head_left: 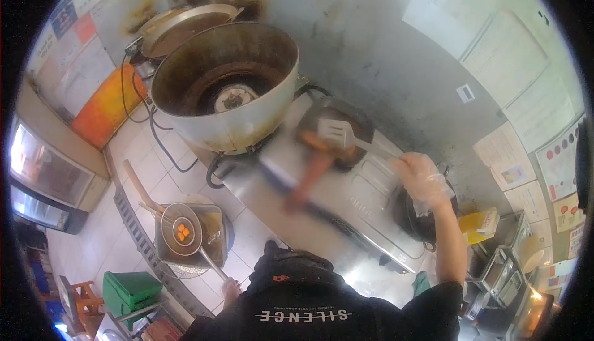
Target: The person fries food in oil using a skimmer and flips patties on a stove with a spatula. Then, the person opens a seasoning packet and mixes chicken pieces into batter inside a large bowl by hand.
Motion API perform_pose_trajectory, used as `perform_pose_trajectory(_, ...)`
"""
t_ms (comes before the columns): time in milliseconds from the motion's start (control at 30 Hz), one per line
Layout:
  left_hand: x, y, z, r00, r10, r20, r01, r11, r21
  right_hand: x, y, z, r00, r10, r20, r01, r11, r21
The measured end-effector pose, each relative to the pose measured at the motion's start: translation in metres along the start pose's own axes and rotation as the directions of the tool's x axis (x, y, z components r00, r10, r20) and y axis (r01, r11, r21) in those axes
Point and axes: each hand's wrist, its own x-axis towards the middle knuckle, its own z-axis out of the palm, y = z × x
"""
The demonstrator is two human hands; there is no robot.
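My right hand (424,177), in a clear plastic glove, is closed round the handle of a slotted spatula (337,131). The spatula's head is over a dark pan (354,115) on the stove, whose brownish-red handle (306,183) points toward me. Brown food shows in the pan, blurred by steam. At the lower left, my left hand (230,288) is wrapped round the end of a metal handle. That handle leads to a round mesh strainer (176,246) with several small orange pieces (183,232) in it, above a rectangular container (216,233).
A large metal drum (247,115) stands behind the counter's left part. A dark pot (408,217) sits at the stove's right, near a yellow container (476,226). A wooden handle (137,180) sticks out beside the strainer. A green bin (130,291) is lower left.
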Motion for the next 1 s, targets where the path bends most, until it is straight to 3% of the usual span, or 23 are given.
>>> perform_pose_trajectory(133,-0.002,-0.003,-0.001,1.0,0.01,0.011,-0.011,1.0,0.011,-0.014,-0.025,0.006,0.996,-0.049,-0.076,0.046,0.998,-0.046)
perform_pose_trajectory(333,-0.006,0.004,-0.003,1.0,-0.011,-0.009,0.01,0.999,-0.044,-0.014,-0.038,0.044,1.0,-0.018,-0.003,0.018,0.996,-0.082)
perform_pose_trajectory(400,-0.011,0.007,-0.003,0.999,-0.025,-0.027,0.023,0.997,-0.072,-0.011,-0.047,0.049,0.99,0.134,0.04,-0.133,0.99,-0.037)
perform_pose_trajectory(500,-0.022,0.005,0.002,0.999,-0.044,-0.032,0.04,0.993,-0.113,-0.009,-0.04,0.055,0.996,0.084,-0.043,-0.086,0.994,-0.063)
perform_pose_trajectory(633,-0.045,-0.001,0.004,0.996,-0.083,-0.04,0.075,0.982,-0.176,-0.009,-0.048,0.036,0.991,0.137,-0.002,-0.137,0.989,-0.061)
perform_pose_trajectory(667,-0.051,-0.002,0.003,0.996,-0.089,-0.027,0.084,0.986,-0.147,-0.008,-0.048,0.04,0.983,0.184,0.002,-0.183,0.981,-0.058)
perform_pose_trajectory(700,-0.062,0.006,0.001,0.998,-0.069,0.004,0.069,0.998,0.014,-0.009,-0.044,0.043,0.972,0.233,0.005,-0.232,0.971,-0.054)
perform_pose_trajectory(733,-0.074,0.013,-0.002,0.994,0.066,0.086,-0.099,0.866,0.49,-0.005,-0.032,0.054,0.972,0.237,0.003,-0.236,0.97,-0.052)
perform_pose_trajectory(767,-0.072,-0.009,0.003,0.994,0.07,0.086,-0.103,0.865,0.491,0.002,-0.014,0.068,0.976,0.216,-0.014,-0.216,0.976,-0.037)
perform_pose_trajectory(800,-0.062,-0.053,0.016,0.938,0.347,0.001,-0.304,0.823,0.48,0.006,-0.003,0.073,0.982,0.188,-0.034,-0.189,0.982,-0.024)
perform_pose_trajectory(833,-0.058,-0.073,0.028,0.801,0.591,-0.093,-0.483,0.73,0.484,0.005,-0.002,0.07,0.984,0.176,-0.039,-0.177,0.984,-0.026)
perform_pose_trajectory(867,-0.066,-0.065,0.031,0.802,0.588,-0.107,-0.477,0.738,0.477,0.004,-0.001,0.067,0.978,0.192,-0.087,-0.187,0.98,0.065)
perform_pose_trajectory(900,-0.086,-0.05,0.027,0.919,0.286,-0.272,-0.217,0.942,0.256,0.002,0.0,0.067,0.969,0.213,-0.123,-0.193,0.969,0.156)
perform_pose_trajectory(933,-0.096,-0.066,0.035,0.913,0.199,-0.356,-0.188,0.98,0.067,0.0,0.002,0.071,0.973,0.202,-0.111,-0.184,0.971,0.152)
perform_pose_trajectory(1000,-0.124,-0.08,0.046,0.861,0.017,-0.508,-0.21,0.922,-0.324,-0.004,0.009,0.083,0.96,0.249,-0.128,-0.215,0.948,0.236)
